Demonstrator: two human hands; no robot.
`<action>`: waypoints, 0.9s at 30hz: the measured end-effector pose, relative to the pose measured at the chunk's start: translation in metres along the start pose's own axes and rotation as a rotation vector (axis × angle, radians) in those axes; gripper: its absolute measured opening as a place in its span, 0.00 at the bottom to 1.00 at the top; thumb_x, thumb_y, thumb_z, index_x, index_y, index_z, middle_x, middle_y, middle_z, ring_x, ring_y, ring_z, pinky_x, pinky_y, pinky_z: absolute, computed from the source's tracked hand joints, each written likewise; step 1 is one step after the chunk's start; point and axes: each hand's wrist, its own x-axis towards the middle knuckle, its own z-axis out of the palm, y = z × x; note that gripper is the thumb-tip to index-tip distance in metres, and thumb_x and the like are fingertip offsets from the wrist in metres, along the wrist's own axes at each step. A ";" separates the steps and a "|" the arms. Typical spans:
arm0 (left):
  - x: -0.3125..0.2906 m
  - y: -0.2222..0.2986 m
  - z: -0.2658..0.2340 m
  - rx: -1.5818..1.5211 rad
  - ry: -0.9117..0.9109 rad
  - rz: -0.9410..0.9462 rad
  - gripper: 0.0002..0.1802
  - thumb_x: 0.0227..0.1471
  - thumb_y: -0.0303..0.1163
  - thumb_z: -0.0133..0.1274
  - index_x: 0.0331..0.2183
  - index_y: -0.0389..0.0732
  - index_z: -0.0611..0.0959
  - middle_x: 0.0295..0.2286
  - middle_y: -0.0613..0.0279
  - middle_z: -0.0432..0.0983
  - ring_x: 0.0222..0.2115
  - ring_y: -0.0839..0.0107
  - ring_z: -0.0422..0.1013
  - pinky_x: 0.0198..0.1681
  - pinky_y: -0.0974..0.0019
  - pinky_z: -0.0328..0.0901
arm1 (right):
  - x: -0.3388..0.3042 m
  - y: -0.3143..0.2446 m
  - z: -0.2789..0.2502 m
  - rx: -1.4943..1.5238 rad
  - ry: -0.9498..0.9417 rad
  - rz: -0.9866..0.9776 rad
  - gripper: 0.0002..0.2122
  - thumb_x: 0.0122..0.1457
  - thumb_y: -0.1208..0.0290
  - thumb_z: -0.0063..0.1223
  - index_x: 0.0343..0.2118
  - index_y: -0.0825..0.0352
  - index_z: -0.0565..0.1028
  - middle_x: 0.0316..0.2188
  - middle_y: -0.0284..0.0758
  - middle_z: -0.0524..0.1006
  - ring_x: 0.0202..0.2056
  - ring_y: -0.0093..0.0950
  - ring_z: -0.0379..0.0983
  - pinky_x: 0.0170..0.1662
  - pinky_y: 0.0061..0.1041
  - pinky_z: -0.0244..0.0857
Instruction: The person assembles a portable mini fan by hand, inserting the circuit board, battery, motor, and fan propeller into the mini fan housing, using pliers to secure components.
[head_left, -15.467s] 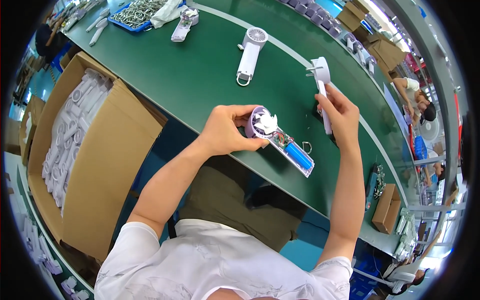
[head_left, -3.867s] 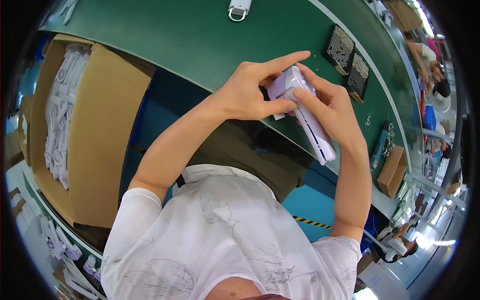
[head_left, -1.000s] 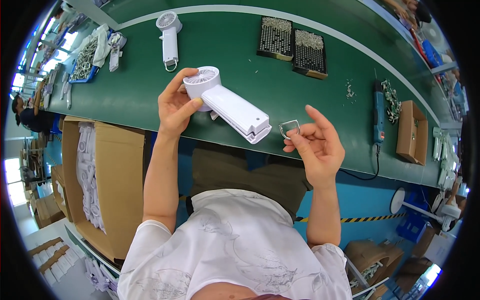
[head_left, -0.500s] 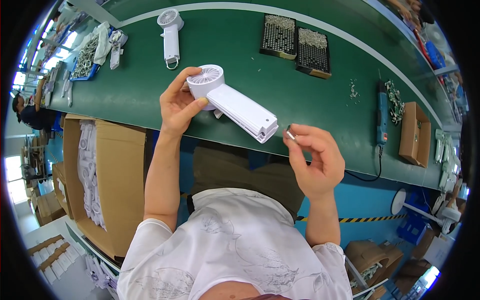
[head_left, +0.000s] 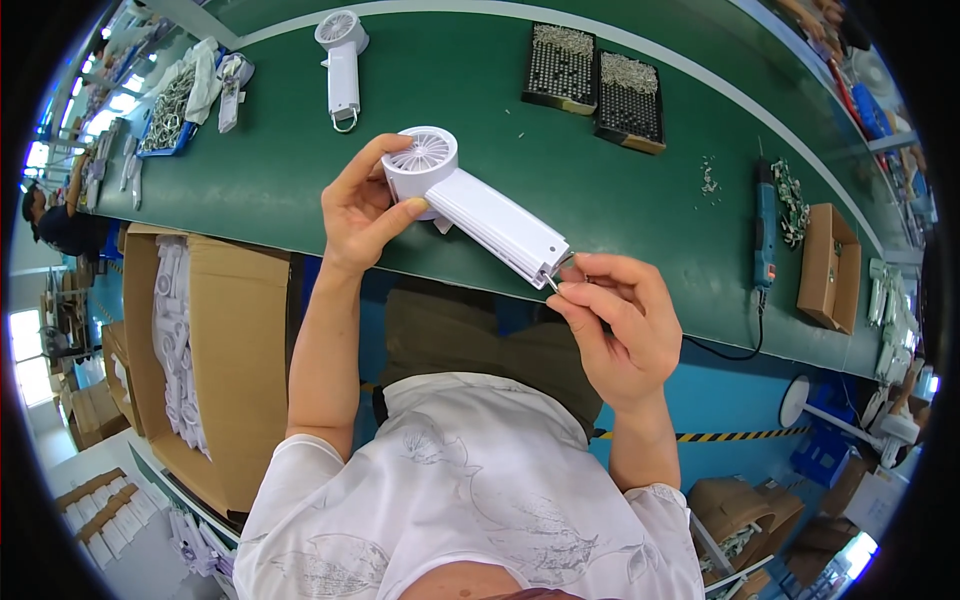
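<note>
The left hand (head_left: 365, 205) clasps the round head of a white handheld fan (head_left: 495, 220) between thumb and fingers, holding it over the near edge of the green table (head_left: 455, 75), its handle slanting to the near right. At that handle's end, the right hand (head_left: 630, 325) pinches a thin metal loop (head_left: 553, 284) (mostly hidden by the fingertips), while a second fan (head_left: 343, 85) lies far left and two black trays (head_left: 630, 120) sit far right.
</note>
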 end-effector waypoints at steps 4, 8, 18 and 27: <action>-0.001 0.000 0.000 0.030 -0.014 0.027 0.37 0.49 0.21 0.65 0.60 0.27 0.71 0.49 0.48 0.76 0.51 0.64 0.74 0.57 0.61 0.67 | -0.004 0.006 0.000 0.096 -0.009 0.045 0.11 0.48 0.86 0.71 0.36 0.72 0.84 0.42 0.44 0.78 0.36 0.30 0.82 0.40 0.24 0.81; -0.002 -0.001 -0.001 0.057 -0.011 0.064 0.37 0.49 0.21 0.65 0.59 0.26 0.71 0.49 0.48 0.76 0.50 0.64 0.74 0.56 0.62 0.68 | -0.008 0.011 -0.001 0.154 -0.034 0.084 0.11 0.49 0.86 0.71 0.36 0.72 0.84 0.42 0.44 0.78 0.36 0.29 0.82 0.41 0.24 0.80; -0.003 -0.004 0.002 0.110 -0.007 0.168 0.35 0.46 0.19 0.69 0.56 0.26 0.75 0.47 0.49 0.78 0.48 0.66 0.75 0.52 0.64 0.71 | -0.020 0.008 0.003 0.470 0.039 0.519 0.04 0.59 0.87 0.60 0.37 0.78 0.81 0.47 0.45 0.75 0.38 0.30 0.80 0.39 0.28 0.80; -0.004 -0.003 0.005 0.195 -0.014 0.218 0.34 0.44 0.20 0.71 0.53 0.26 0.78 0.46 0.49 0.79 0.47 0.65 0.76 0.52 0.64 0.70 | -0.010 0.007 0.006 0.714 0.189 0.923 0.11 0.68 0.72 0.55 0.45 0.77 0.78 0.38 0.42 0.80 0.31 0.26 0.79 0.30 0.24 0.75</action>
